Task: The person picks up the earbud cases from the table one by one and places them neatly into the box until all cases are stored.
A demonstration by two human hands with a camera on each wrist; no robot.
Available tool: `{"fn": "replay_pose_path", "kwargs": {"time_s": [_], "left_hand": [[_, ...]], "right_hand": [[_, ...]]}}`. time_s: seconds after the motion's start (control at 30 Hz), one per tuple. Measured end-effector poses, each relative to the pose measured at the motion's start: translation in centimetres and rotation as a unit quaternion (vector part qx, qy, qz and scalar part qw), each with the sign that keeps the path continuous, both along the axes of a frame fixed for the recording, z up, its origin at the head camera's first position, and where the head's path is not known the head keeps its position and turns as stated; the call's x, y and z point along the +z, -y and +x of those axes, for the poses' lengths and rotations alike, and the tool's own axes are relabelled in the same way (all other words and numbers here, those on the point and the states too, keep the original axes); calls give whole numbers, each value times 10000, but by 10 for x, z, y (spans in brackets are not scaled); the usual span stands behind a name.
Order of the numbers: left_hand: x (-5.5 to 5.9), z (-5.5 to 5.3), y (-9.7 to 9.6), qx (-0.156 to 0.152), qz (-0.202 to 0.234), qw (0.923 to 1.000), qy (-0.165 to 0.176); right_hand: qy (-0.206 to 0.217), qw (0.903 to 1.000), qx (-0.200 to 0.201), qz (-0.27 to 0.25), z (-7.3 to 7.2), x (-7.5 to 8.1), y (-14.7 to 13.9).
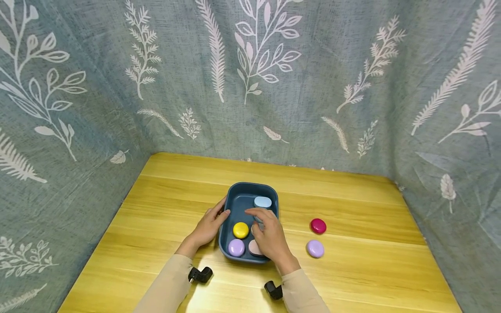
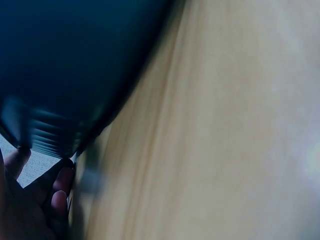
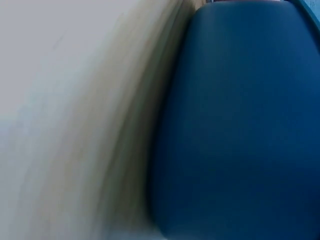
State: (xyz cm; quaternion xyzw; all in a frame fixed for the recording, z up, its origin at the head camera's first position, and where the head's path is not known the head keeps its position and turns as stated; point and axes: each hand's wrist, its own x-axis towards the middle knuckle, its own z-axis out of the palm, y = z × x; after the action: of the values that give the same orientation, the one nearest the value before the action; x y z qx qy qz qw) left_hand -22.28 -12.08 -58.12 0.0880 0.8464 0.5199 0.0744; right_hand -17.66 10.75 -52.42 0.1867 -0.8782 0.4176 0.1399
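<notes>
My left hand [image 1: 208,225] grips the left wall of a dark blue rectangular tray [image 1: 250,259], thumb at the rim and fingers outside; the left wrist view shows those fingertips at the tray's edge. Inside the tray lie a yellow round puck [image 1: 240,230], a lilac one [image 1: 236,248], a pale pink one [image 1: 255,248] and a light blue oval piece [image 1: 262,202]. My right hand [image 1: 270,234] reaches over the tray's right side, thumb and index finger apart. Another light blue piece [image 1: 258,219] shows between them, partly hidden by the hand, as is a pale piece beneath.
Right of the tray, a crimson puck [image 1: 318,226] and a second lilac puck [image 1: 315,248] lie on the wooden table [image 1: 364,261]. Leaf-patterned grey cloth [image 1: 219,126] stands along the back and sides. Black wrist cameras [image 1: 200,274] sit by both sleeves.
</notes>
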Motion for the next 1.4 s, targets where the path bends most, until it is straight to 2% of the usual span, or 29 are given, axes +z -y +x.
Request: {"fn": "replay_pose_path", "kwargs": {"time_s": [0.53,0.83,1.1,1.4], "left_hand": [[-1,0,0,45,81,10000,3],[-1,0,1,48,31,10000,61],[-1,0,0,55,19,10000,-33],[-1,1,1,10,66,10000,45]], "right_hand": [[-205,9996,-186,-41,8,8,-22],[-233,9991,-361,50,11,5,-34],[173,9982,-568,121,15,8,-45],[45,9969,-776,153,19,4,-58]]}}
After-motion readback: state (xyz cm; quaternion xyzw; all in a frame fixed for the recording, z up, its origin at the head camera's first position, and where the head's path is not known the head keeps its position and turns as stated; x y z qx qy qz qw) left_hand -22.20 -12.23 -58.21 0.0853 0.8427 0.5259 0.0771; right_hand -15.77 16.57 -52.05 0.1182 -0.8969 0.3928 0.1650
